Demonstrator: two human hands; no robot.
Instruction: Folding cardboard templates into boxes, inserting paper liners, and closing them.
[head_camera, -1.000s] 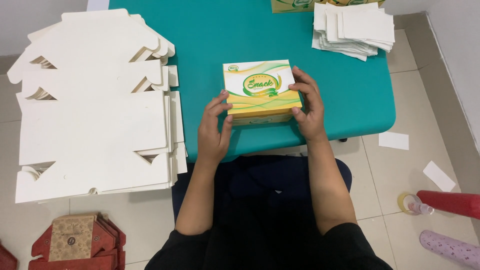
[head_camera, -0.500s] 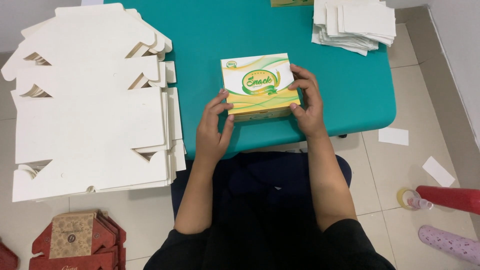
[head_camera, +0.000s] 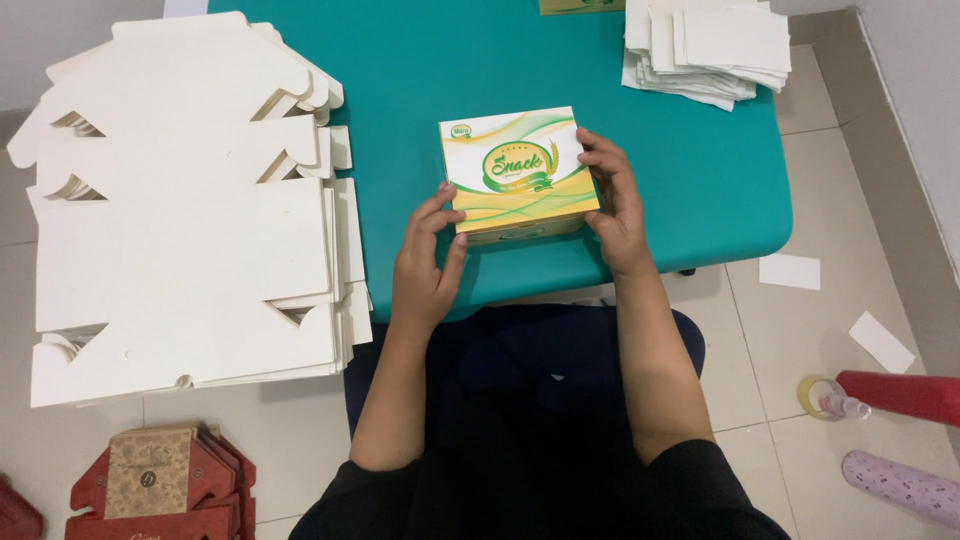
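Your left hand (head_camera: 425, 262) and right hand (head_camera: 612, 200) are clamped on the two sides of a square box (head_camera: 519, 172) printed in white, yellow and green. Your left fingers press its near left corner, and your right fingers wrap its right edge. The box sits flat on the teal desk (head_camera: 420, 80), close to the near edge and right in front of you.

To your left, a tall stack of flat white die-cut cardboard blanks (head_camera: 180, 210) overhangs the desk's left side. At the far right corner of the desk lies a smaller pile of folded white card pieces (head_camera: 705, 45).

On the tiled floor, red and brown cartons (head_camera: 150, 485) lie at lower left. Loose white slips (head_camera: 790, 271), a red cylinder (head_camera: 900, 395) and a lilac patterned bottle (head_camera: 900, 485) lie at right.
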